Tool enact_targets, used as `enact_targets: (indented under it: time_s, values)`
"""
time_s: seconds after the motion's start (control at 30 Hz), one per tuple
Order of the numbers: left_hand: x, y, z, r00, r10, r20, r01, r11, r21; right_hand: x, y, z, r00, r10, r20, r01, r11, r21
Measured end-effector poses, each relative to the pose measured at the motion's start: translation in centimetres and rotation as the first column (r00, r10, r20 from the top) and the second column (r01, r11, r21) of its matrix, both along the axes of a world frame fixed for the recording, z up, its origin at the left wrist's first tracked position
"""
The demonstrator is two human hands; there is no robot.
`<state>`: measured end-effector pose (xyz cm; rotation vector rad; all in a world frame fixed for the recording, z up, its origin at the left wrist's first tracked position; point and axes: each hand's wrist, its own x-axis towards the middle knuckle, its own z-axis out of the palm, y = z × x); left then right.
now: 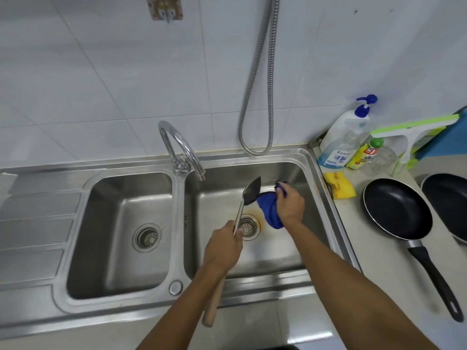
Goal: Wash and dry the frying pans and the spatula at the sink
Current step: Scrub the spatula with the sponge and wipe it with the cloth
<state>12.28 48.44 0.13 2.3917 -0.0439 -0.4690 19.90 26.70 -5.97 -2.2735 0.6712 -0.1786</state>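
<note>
While the left hand [222,245] curls its fingers round the spatula [249,195] shaft, the blade stands tilted above them over the right sink basin [313,188]. Right hand [290,204] fingers clutch a blue cloth [270,210] — pressed against the blade's right edge. Beyond those fingers, to their right, two frying pans [396,208] sit on the counter [384,269] — one cut off by the frame.

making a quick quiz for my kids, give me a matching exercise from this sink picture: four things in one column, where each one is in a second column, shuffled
Things
1. spatula
2. blue cloth
3. yellow sponge
4. frying pan

Places
A. flat on the counter, handle toward the person
B. gripped by the left hand, over the right basin
C. on the counter, beside the right basin's far corner
D. bunched in the right hand, against the blade

Pairs: 1-B, 2-D, 3-C, 4-A
</note>
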Motion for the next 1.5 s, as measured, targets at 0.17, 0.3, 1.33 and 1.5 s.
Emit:
enact_targets:
  time_s: [0.17,0.3,1.33,1.5]
  values:
    - [-0.1,0.0,-1.7,0.985,-0.067,0.161,0.016,0.954,0.3,-1.1,-0.5,3.5,0.981,0.129,0.147,-0.136,0.99,0.037]
    - [-1.1,-1.5,-1.9,0.952,-0.188,0.243,0.092,0.929,0.358,-0.8,2.5,4.0,0.901,0.422,0.105,-0.395,0.895,-0.21]
    - [-1.9,-1.3,-1.1,0.948,-0.248,0.202,0.167,0.922,0.348,1.3,4.1,4.7,0.898,0.412,-0.154,-0.436,0.792,-0.427]
    - [-1.7,-1.1,-0.6,0.953,-0.235,0.192,0.169,0.936,0.308,3.6,2.0,5.6,0.892,0.381,-0.245,-0.409,0.909,-0.075]
